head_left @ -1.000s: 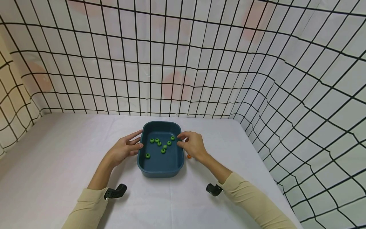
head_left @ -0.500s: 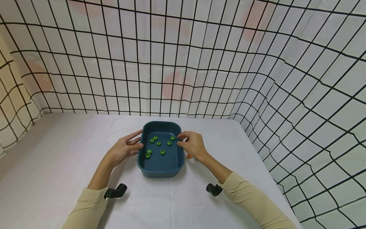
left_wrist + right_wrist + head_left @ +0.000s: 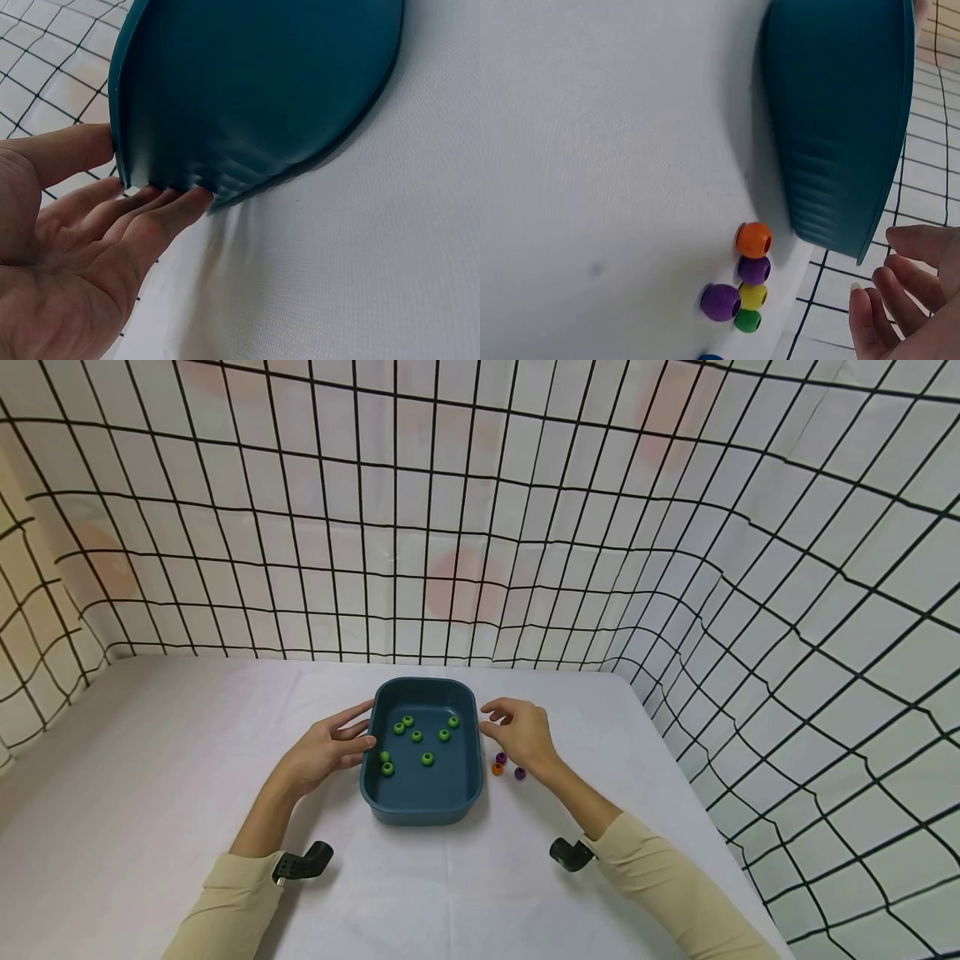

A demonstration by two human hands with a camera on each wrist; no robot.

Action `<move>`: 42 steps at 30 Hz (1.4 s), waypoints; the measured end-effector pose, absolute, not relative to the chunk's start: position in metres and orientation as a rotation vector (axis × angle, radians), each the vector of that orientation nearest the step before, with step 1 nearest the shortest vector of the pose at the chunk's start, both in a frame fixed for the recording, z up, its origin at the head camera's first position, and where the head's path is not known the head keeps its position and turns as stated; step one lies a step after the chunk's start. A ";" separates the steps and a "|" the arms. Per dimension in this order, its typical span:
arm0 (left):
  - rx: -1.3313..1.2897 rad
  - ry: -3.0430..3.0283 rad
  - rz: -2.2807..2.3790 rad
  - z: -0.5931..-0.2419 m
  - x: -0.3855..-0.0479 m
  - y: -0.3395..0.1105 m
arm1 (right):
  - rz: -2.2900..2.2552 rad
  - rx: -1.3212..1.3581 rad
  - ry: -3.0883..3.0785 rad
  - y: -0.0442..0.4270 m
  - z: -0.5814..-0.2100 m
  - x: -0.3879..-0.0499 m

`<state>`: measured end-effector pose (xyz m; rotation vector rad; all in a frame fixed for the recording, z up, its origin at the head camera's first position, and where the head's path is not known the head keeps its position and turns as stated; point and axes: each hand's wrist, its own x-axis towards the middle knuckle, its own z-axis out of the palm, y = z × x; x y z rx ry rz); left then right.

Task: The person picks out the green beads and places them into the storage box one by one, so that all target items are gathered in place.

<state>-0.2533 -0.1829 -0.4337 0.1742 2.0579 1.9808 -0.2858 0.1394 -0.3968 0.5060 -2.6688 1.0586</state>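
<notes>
A dark teal rectangular tub [image 3: 422, 789] with rounded corners stands on the white cloth, with several green beads [image 3: 427, 759] scattered on its floor. At the tub's left side is my left hand [image 3: 321, 753]; its fingers lie straight against the outer wall and the thumb touches the rim, as the left wrist view shows. My right hand [image 3: 525, 735] hovers just off the right rim, fingers loosely bent and holding nothing. Below it on the cloth lie an orange bead [image 3: 754, 240], two purple beads [image 3: 721, 302], a yellow bead [image 3: 752, 295] and a green bead [image 3: 748, 321].
Part of a blue bead [image 3: 711, 357] shows at the bottom edge of the right wrist view. A black wire grid [image 3: 393, 560] rises behind the white-covered table [image 3: 225, 718] and along both sides. Each sleeve carries a black wrist camera [image 3: 303, 862].
My right hand has drawn back to the right from the tub's rim, uncovering purple beads beside the orange one. Some green beads have rolled leftward inside the tub. My left hand stays put.
</notes>
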 end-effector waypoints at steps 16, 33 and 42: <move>0.162 2.082 1.967 -0.434 -0.254 -0.183 | 1.067 0.388 -2.728 0.161 -0.403 -0.293; 0.175 2.088 1.966 -0.434 -0.253 -0.183 | 1.077 0.276 -2.840 0.178 -0.416 -0.302; 0.174 2.090 1.965 -0.434 -0.253 -0.183 | 1.071 0.246 -2.912 0.186 -0.422 -0.307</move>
